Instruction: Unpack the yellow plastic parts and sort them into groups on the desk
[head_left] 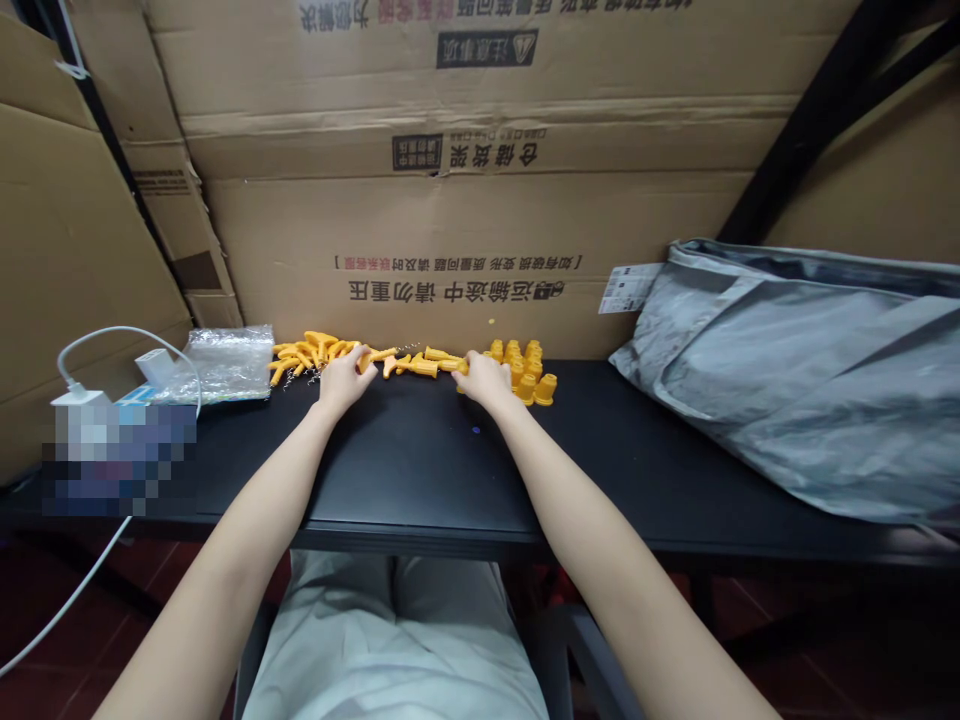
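My left hand [347, 380] is closed around a yellow-orange handle [384, 354] with a thin twisted metal wire, like a small corkscrew, at its end. Left of it lies a pile of similar orange-handled pieces with spiral wires [319, 345]. My right hand [487, 382] is closed, its fingertips on a yellow tapered piece [453, 365]; the fingers partly hide it. Between the hands lie more yellow-orange pieces [418, 368]. Just right of my right hand stand several yellow cup-shaped caps [545, 388] in rows.
A black table [420, 460] stands against a cardboard wall [465, 220]. At left are a clear plastic bag [229, 360], a white charger with a cable [81, 410] and a blurred-out patch. A grey bag [787, 370] fills the right side.
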